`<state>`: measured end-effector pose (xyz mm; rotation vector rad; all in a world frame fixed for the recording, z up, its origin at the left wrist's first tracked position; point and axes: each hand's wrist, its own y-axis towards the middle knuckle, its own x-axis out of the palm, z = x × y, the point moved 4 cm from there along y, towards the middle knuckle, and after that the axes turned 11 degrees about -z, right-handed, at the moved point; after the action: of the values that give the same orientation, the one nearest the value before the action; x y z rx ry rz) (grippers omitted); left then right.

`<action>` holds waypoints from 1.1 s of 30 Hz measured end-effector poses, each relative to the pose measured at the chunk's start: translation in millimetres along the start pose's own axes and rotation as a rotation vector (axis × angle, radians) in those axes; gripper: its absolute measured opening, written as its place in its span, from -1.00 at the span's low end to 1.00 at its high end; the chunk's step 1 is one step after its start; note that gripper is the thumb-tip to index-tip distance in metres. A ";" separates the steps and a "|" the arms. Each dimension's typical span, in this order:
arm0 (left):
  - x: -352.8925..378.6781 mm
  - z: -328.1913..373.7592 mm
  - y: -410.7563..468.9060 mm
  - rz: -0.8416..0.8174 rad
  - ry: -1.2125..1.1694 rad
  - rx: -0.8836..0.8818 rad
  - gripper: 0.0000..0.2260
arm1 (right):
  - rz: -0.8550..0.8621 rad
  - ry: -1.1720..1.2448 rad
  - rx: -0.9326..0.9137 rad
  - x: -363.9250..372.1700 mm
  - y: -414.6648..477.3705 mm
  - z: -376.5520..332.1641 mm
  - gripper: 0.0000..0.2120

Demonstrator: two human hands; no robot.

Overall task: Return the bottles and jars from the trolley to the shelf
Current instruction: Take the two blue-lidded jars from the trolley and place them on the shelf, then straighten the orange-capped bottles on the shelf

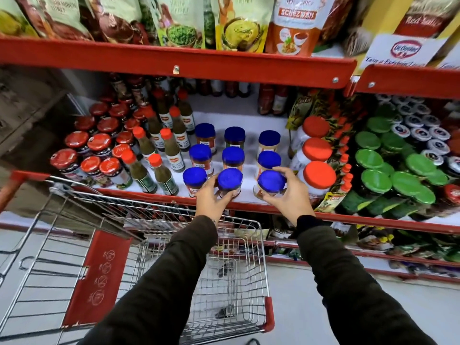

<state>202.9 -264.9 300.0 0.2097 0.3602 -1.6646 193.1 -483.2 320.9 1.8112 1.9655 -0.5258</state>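
Each hand holds a blue-lidded jar at the front of the shelf (249, 206): left hand (213, 198) on the middle jar (229, 183), right hand (290, 195) on the right jar (270, 184). Fingers wrap the sides (probably glass, hard, heavy, breakable, a bit slippery), so holding the body below the lid seems safest.

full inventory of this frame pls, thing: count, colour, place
blue-lid jars: nine, blue lids, middle shelf centre, three rows; front two held
red-lid jars: many, red lids, shelf left
sauce bottles: about ten, green with red caps, left of the blue-lid jars
white tubs: three, red lids, right of the blue-lid jars
green-lid jars: many, right bay
pouches: several, top shelf
trolley: one, wire, red trim, below shelf, basket looks empty
left hand: on front middle jar
right hand: on front right jar
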 end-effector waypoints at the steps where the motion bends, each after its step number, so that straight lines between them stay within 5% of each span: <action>1: 1.0 -1.6 2.3 -0.012 0.014 -0.006 -0.46 | -0.014 0.015 0.017 1.0 2.9 2.7 -0.35; 15: 9.8 -16.3 15.3 -0.122 0.046 -0.080 -0.45 | -0.101 -0.087 0.106 14.9 1.6 8.4 -0.37; 20: -0.3 -22.3 -10.9 -0.106 -0.008 -0.046 -0.50 | 0.026 -0.249 0.046 18.4 -13.2 -10.6 -0.43; 26: -53.6 -28.2 -48.9 0.104 -0.011 0.182 -0.70 | 0.203 -0.317 -0.044 51.1 -16.4 -59.3 -0.48; 33: -148.6 -34.3 -53.6 0.413 0.121 0.266 -0.67 | 0.077 -0.149 -0.129 129.0 8.5 -133.5 -0.40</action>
<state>166.3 -109.4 325.1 0.5483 0.1687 -1.2892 186.5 -302.6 364.0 1.7097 1.7815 -0.4837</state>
